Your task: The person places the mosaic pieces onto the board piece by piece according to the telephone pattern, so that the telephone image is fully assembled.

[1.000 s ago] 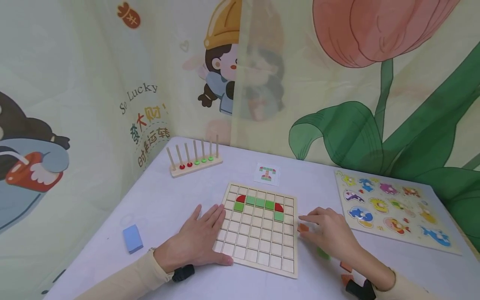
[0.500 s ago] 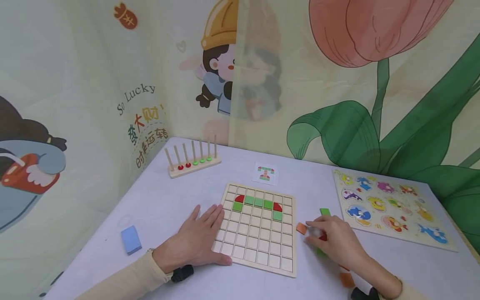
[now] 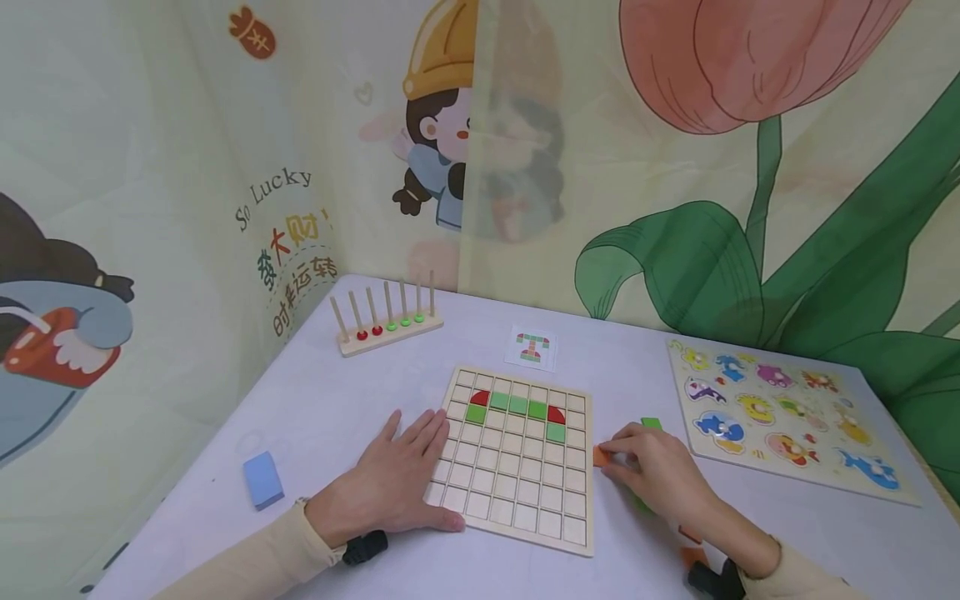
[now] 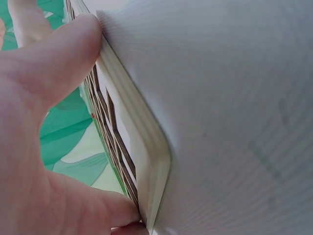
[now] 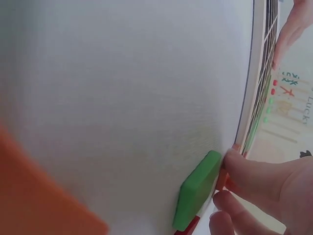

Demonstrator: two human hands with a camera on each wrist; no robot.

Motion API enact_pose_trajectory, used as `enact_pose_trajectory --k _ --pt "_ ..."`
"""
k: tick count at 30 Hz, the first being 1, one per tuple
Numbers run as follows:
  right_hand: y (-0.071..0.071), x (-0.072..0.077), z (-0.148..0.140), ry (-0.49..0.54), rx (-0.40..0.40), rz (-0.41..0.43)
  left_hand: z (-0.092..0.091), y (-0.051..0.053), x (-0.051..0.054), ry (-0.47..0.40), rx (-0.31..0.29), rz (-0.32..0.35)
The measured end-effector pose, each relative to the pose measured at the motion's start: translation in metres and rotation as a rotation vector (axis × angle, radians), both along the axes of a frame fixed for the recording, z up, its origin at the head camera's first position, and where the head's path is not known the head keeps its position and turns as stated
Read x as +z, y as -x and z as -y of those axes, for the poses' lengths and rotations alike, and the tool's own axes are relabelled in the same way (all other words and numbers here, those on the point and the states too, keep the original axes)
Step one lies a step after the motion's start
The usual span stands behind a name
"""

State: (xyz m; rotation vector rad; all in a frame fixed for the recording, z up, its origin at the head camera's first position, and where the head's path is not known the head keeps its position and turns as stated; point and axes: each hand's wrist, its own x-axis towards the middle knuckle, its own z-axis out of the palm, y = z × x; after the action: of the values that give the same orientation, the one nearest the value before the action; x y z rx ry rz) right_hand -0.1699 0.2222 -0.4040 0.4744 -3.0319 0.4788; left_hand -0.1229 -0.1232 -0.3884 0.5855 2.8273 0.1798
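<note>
A square wooden grid board (image 3: 519,508) lies on the table with a row of green tiles (image 3: 517,405) near its far side. A red quarter-round tile (image 3: 481,398) sits at each end of the row, with a green tile below each. My left hand (image 3: 397,475) rests with spread fingers along the board's left edge, thumb at its near corner (image 4: 154,156). Just off the board's right edge, my right hand (image 3: 663,471) pinches an orange tile (image 3: 600,457) between thumb and fingers. A green tile (image 5: 196,191) lies beside those fingertips in the right wrist view.
Loose orange tiles (image 3: 693,557) and a green tile (image 3: 651,423) lie around my right hand. A printed pattern card (image 3: 532,348) and a peg stand with beads (image 3: 393,335) stand farther back. A blue block (image 3: 262,481) is at left, an animal puzzle board (image 3: 795,425) at right.
Half a second ago my right thumb and fingers were apart, right of the orange tile. They have moved left and closed on it. My left hand stays in place.
</note>
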Motion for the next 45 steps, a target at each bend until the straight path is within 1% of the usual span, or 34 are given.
enact_pose_trajectory --k 9,18,23,28,33,35,40,42,45 --pt "-0.001 0.002 0.002 0.001 0.005 0.015 0.0 0.0 -0.002 0.007 0.006 0.0" --pt "-0.006 0.006 -0.001 0.021 0.015 0.002 0.001 0.0 -0.002 0.011 0.002 -0.009" --pt "-0.005 0.014 0.004 0.036 0.061 -0.024 0.002 -0.001 -0.002 0.006 0.002 -0.007" --pt "-0.003 0.022 0.017 0.058 0.117 -0.052 0.001 0.0 -0.002 0.004 0.007 0.006" --pt "0.004 0.02 0.039 0.086 0.166 -0.068 0.0 0.001 -0.002 0.007 0.007 0.001" --pt "0.008 0.017 0.049 0.095 0.205 -0.084 0.0 0.0 -0.002 0.009 0.006 -0.005" --pt "0.02 0.01 0.071 0.069 0.301 -0.14 0.0 -0.001 -0.001 0.0 0.003 -0.005" --pt "0.025 0.009 0.079 0.061 0.322 -0.148 0.0 -0.001 0.0 -0.002 0.003 -0.003" --pt "0.034 0.01 0.089 0.075 0.345 -0.145 0.0 0.0 0.0 0.007 0.002 0.0"
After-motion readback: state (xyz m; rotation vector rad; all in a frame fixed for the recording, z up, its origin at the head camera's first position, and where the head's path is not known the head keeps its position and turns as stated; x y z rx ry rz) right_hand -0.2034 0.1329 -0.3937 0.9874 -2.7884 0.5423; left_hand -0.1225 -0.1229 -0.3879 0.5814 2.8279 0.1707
